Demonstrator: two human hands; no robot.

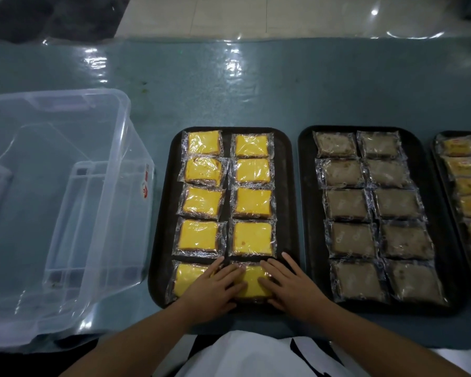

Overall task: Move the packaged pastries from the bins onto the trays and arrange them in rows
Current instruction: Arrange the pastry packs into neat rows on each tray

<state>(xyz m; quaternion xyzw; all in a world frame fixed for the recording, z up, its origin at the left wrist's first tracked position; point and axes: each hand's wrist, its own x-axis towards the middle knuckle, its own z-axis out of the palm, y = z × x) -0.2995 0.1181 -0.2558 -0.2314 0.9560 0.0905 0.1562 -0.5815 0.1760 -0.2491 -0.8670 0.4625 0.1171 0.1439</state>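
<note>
A black tray point(284, 186) in front of me carries yellow packaged pastries in two columns. The nearest pastry of the right column point(252, 281) lies under both hands. My left hand point(215, 288) rests flat on its left side and partly over the neighbouring pastry point(186, 277). My right hand point(288, 284) lies flat on its right side, fingers straight. A clear plastic bin point(65, 202) stands at the left, with no pastries visible inside.
A second black tray point(307, 202) to the right holds brown packaged pastries in two columns. A third tray point(443, 170) with yellow labelled packs is cut off at the right edge. The table has a shiny teal cover point(256, 91).
</note>
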